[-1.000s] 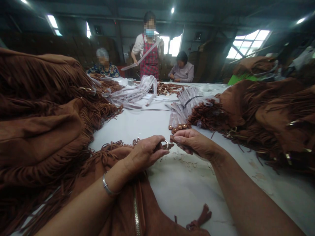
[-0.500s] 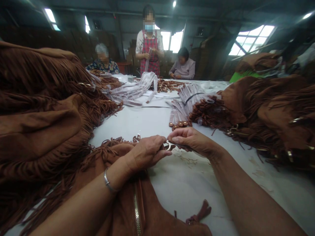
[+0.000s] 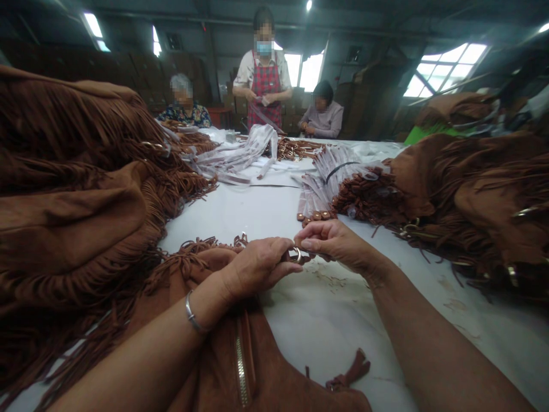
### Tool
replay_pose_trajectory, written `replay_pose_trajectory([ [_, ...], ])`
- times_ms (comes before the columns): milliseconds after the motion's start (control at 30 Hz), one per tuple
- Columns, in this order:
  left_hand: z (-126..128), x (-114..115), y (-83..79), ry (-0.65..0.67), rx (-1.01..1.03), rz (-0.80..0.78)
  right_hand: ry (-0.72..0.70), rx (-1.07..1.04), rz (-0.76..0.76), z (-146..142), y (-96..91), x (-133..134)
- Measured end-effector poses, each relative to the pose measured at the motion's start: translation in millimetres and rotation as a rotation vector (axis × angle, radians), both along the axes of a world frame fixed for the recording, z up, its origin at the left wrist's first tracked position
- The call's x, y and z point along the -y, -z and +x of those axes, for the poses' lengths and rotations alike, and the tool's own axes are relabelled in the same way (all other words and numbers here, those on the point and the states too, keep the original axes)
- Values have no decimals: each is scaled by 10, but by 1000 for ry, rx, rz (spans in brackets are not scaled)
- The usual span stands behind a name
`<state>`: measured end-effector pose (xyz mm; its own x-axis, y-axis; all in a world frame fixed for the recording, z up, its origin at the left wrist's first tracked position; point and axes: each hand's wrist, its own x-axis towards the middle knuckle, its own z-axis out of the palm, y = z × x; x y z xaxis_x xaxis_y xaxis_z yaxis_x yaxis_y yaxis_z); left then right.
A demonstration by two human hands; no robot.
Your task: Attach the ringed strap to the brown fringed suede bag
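A brown suede-like bag with fringe lies in front of me, its metal zipper facing up. Over the bag's far right side, my left hand is closed, thumb and fingers gripping a shiny metal ring and a bit of brown strap by it. My right hand meets it from the right, thumb and forefinger pinched at the ring's edge. What lies between those right fingertips is too small to make out. A knotted brown tassel sticks out from the bag's lower right.
Fringed brown bags are heaped at left, with another heap at right. Beyond my hands lies a bundle of plastic-wrapped straps on the white table. More wrapped straps lie farther back. Three people work across the table, one standing in a checked apron.
My hands stay together at the ring, which has turned slightly. The view has shifted a little. Across the table, the standing person's hands have lowered with the strap.
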<state>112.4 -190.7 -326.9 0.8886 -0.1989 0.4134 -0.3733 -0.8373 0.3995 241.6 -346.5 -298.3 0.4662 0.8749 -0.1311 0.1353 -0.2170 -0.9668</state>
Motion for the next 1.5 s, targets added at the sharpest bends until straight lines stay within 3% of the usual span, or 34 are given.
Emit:
replay_pose_trajectory([
  [200, 10, -25, 3, -2, 28, -42, -29, -105, 42, 6, 89, -3],
  [367, 19, -12, 14, 5, 43, -15, 27, -142, 68, -1, 85, -8],
  [767, 0, -50, 12, 59, 39, -209, -6, -277, 156, -20, 218, -41],
  [1067, 1, -60, -21, 104, -30, -330, 68, -274, 235, -24, 264, -50],
  [1500, -30, -2, -68, 117, -146, -208, -53, -101, 136, 55, 70, 83],
])
